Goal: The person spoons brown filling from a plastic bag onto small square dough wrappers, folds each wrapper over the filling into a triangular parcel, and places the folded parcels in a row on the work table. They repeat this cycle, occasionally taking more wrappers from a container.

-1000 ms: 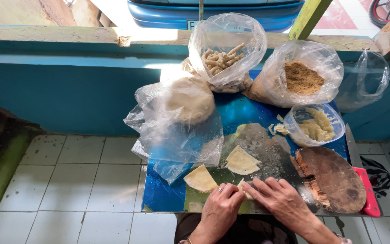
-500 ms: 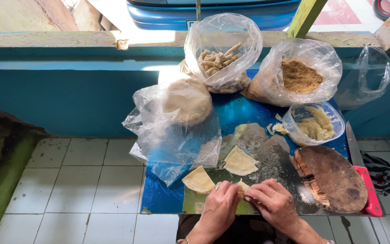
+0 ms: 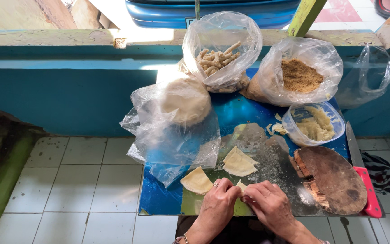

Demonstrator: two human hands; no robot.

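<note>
Head view, hands at 6 o'clock on the bench (image 3: 159, 199). Left hand (image 3: 220, 199) and right hand (image 3: 267, 205) meet fingertip to fingertip, both curled closed and pinching a small pale dough wrapper (image 3: 241, 186) between them. Only a sliver of it shows above the fingers; the rest is hidden, so its shape is hard to tell. It sits right at the fingertips and seems to run left-right across both hands, neither hand clearly nearer. Ring on a left finger, bracelet at the left wrist.

Just at 10 o'clock of the left hand: a folded dough piece (image 3: 197, 180), flat on the bench, apart from the hand. At 12 o'clock of the hands: another folded dough piece (image 3: 238, 162), near but not touching. Floury grey sheet (image 3: 271, 162) under it.

At 2–3 o'clock of the right hand: round wooden chopping block (image 3: 335, 180), just beside. Past it, a knife with a red handle (image 3: 365, 180) along the bench's right edge, long axis running 12 to 6.

Further out, 12 o'clock: clear tub of dough scraps (image 3: 314, 124). Plastic bag with a big dough lump (image 3: 181, 101) at 11. Back row: bag of rolled fried sticks (image 3: 217, 58), bag of brown crumb filling (image 3: 299, 74). Empty-looking clear bag (image 3: 371, 72) far right. Tiled floor (image 3: 68, 180) left.
</note>
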